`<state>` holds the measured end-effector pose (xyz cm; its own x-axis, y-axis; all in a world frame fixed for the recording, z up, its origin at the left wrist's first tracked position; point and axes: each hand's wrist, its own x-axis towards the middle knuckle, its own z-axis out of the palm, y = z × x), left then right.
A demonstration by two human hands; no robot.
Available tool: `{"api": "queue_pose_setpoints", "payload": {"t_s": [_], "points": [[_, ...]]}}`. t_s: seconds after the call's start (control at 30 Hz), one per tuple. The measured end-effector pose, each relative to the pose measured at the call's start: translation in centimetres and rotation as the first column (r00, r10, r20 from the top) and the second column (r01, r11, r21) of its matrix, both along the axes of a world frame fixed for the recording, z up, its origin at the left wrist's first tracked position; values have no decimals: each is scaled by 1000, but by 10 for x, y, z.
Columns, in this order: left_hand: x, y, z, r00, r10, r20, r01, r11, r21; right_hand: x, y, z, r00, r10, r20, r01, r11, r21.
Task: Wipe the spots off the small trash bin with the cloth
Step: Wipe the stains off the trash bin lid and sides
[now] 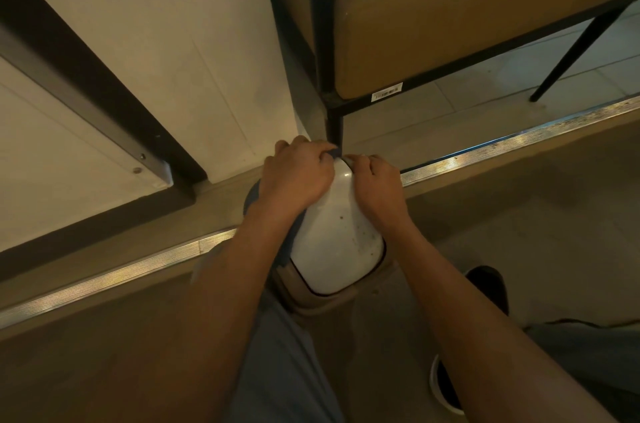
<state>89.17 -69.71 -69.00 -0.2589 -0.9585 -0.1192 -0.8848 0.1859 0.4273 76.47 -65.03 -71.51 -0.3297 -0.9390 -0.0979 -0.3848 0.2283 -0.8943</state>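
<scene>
A small white trash bin (341,242) with a beige base lies tilted between my knees, its white side up and dotted with small brown spots. A blue cloth (254,196) is draped over the bin's left side under my left hand (296,175), whose fingers curl over the cloth at the bin's far end. On the bin's right far edge, my right hand (375,182) grips with curled fingers. Both hands nearly meet at the top.
A step edge with a metal strip (519,138) runs behind the bin. A black-framed wooden table (450,24) stands beyond it at right, and a white wall panel (173,42) at left. My shoes (486,284) are at lower right.
</scene>
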Motion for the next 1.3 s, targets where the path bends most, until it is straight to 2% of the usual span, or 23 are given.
{"api": "queue_pose_setpoints", "payload": {"t_s": [0.13,0.2,0.27,0.33,0.4,0.47,0.53,0.6,0.67,0.73,0.87,0.93,1.03,1.13,1.2,1.3], "points": [[2,28,1,983,-178,42,183,955,-233,0,2,1,1000,-22,-7,22,1000,1],[19,42,1,982,-191,-1,184,946,-267,-1,2,-2,1000,-28,-5,28,1000,5],[33,40,1,992,-125,-12,120,969,-216,0,1,-4,999,-36,11,36,999,18],[34,23,-2,999,-33,-10,33,997,-77,1,0,-6,997,-68,43,67,998,13],[21,4,-3,999,37,-27,-35,997,65,1,-1,-5,996,-71,59,70,997,24],[4,-7,-2,997,66,-44,-60,991,120,-1,1,-5,998,-56,43,55,998,39],[-7,-4,0,999,22,-40,-19,997,72,-1,3,-4,997,-71,26,71,997,15],[-6,11,3,995,-85,-43,82,994,-68,0,3,-5,988,-146,55,147,989,-23],[9,21,4,978,-180,-107,158,969,-188,2,3,-7,981,-191,42,192,981,-24],[19,16,0,975,-168,-146,146,977,-153,1,3,-7,980,-198,11,198,980,-19],[0,-8,-2,986,45,-158,-40,999,33,3,4,-6,972,-231,48,232,972,-23],[-14,-7,0,993,45,-110,-44,999,6,3,5,-5,966,-250,70,252,968,-18],[-14,20,2,994,-103,-28,97,979,-179,0,8,-6,979,-203,-9,203,979,5],[11,50,-1,972,-232,-38,208,923,-324,1,6,-9,971,-238,39,239,971,-30],[30,53,-1,982,-186,-41,164,935,-315,4,5,-10,962,-260,87,264,964,-37],[34,29,-1,999,-19,-44,12,989,-148,4,5,-12,951,-285,117,289,957,-17]]}}
